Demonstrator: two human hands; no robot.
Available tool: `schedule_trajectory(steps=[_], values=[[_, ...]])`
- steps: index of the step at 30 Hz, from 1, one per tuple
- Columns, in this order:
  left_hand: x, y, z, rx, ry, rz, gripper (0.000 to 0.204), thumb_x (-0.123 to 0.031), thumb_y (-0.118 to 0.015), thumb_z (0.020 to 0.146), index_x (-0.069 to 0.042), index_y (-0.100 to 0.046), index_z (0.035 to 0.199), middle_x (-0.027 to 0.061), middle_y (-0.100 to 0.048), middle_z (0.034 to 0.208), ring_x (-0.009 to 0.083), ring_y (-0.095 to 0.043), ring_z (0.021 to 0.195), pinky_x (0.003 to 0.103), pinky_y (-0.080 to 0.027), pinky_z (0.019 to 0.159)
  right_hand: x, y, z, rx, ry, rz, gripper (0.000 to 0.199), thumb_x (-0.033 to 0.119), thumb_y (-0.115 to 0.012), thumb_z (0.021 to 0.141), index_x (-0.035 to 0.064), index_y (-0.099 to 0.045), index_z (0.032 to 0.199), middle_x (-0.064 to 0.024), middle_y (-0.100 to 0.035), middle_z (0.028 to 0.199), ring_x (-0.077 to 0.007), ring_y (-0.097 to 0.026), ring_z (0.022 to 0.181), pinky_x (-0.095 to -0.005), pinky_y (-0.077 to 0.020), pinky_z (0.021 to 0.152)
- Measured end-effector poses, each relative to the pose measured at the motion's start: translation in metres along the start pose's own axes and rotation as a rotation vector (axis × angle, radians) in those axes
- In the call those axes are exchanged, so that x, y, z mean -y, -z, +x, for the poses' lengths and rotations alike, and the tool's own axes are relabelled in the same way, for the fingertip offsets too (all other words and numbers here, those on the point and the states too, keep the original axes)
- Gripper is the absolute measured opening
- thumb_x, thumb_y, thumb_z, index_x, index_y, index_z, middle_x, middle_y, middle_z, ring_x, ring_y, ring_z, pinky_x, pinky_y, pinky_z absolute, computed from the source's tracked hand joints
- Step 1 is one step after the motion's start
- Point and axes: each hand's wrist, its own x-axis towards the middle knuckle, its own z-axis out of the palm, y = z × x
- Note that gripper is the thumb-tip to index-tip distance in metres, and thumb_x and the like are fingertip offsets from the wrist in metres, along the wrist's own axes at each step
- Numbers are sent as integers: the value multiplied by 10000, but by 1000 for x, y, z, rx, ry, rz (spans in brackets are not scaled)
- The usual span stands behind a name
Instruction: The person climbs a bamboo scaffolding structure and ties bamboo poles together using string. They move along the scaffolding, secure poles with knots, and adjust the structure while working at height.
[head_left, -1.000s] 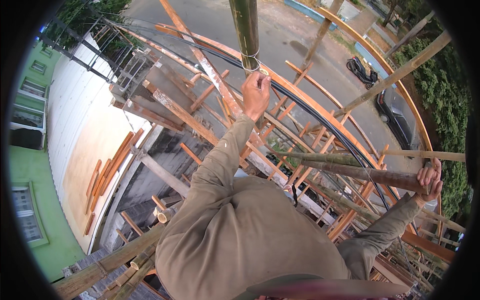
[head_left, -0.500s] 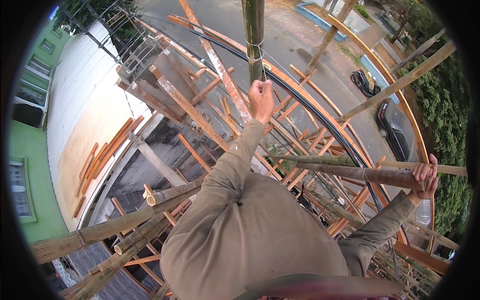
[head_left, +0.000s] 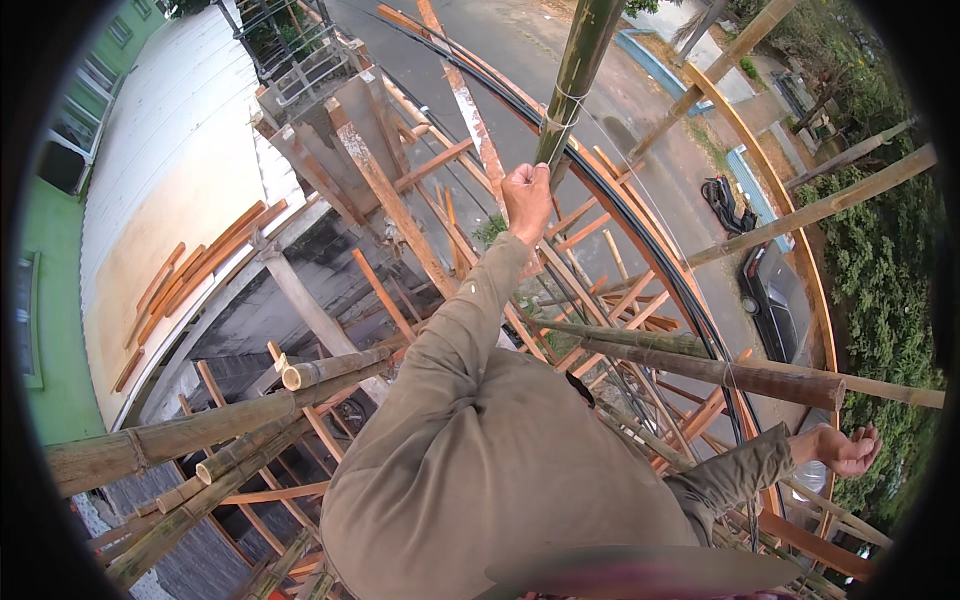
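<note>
My left hand (head_left: 527, 205) is closed in a fist on a thin white string (head_left: 552, 150) just below an upright bamboo pole's binding. The greenish bamboo pole (head_left: 586, 60) leans to the right, with several turns of string around it. From that binding a thin strand slants down to the right. My right hand (head_left: 843, 450) is out at the far right with its fingers curled; what they hold, if anything, does not show. Above this hand lies the cut end of a brown pole (head_left: 790, 383), apart from it.
Black cables (head_left: 640, 220) curve past the poles on my right. Bamboo poles (head_left: 200, 440) cross at lower left beside timber framing (head_left: 385, 195). A pale roof with loose wooden strips (head_left: 195, 260) lies left. Far below are a street, a dark car (head_left: 775, 300) and a motorcycle (head_left: 727, 205).
My right hand has let go of the brown pole's end and moved down below it. My left hand stays closed near the binding, while the upright pole now appears more tilted.
</note>
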Motion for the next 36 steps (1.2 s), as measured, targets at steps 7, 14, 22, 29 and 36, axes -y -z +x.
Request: schedule_trajectory(steps=[7,14,22,29,36], values=[[17,-42,-19,163,634,-511,183,-196,-617,974,-132,-475,878,-68,-331,607,43,-286,419,244,-189,359,74,-105,-185,945,-248,343,157,39,-614,968,-43,-640,1099,-103,-646,1051,-171,-616,981,-305,-486,919],[30,-33,-20,198,742,-474,160,-208,-603,987,-111,-476,986,-63,-340,629,40,-276,420,239,-195,366,104,-223,-294,1438,-88,157,255,155,-681,927,4,-683,1132,-117,-684,1015,-207,-650,930,-346,-511,843],[39,-26,-36,324,874,-427,163,-201,-593,987,-114,-487,1074,-57,-369,663,45,-295,443,246,-212,387,80,-301,-353,1752,-662,148,274,203,-531,1047,1,-657,1182,-54,-705,1049,-128,-648,895,-291,-519,776],[38,-23,-23,448,943,-367,177,-193,-603,976,-79,-496,1060,-50,-388,684,52,-319,462,261,-223,401,80,-329,-365,1843,-1156,225,241,206,-537,1053,20,-628,1176,-50,-695,1042,-124,-659,922,-277,-547,790],[51,-17,-12,445,942,-197,223,-218,-615,977,-43,-559,1102,-29,-424,702,73,-375,501,279,-333,447,78,-337,-369,1870,-1443,384,171,202,-542,1048,56,-624,1085,-17,-656,923,-111,-642,822,-255,-546,730]])
